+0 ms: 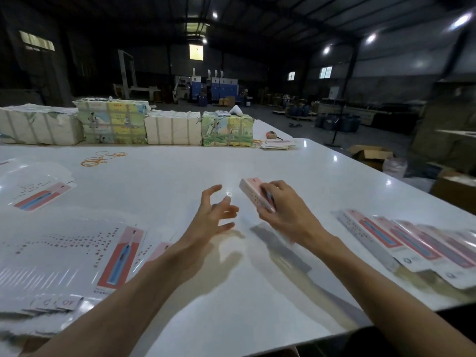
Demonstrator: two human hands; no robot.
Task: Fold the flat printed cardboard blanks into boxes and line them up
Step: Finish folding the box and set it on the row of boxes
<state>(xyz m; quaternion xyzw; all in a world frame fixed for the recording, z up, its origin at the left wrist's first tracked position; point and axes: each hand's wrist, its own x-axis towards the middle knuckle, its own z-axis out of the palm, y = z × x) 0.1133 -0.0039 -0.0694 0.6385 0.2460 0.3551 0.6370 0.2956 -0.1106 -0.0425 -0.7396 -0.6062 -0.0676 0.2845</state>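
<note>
Step in hand, judged: folding done, placing pending. Right hand (286,207) grips the box (251,190), fingers curled round it, held above the table (231,161), left of the row of finished boxes (412,243). Left hand (211,217) is empty, fingers spread. Next move calls for setting the box parallel against the row's left end.

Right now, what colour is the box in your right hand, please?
The box is pink and white; head view.
</note>
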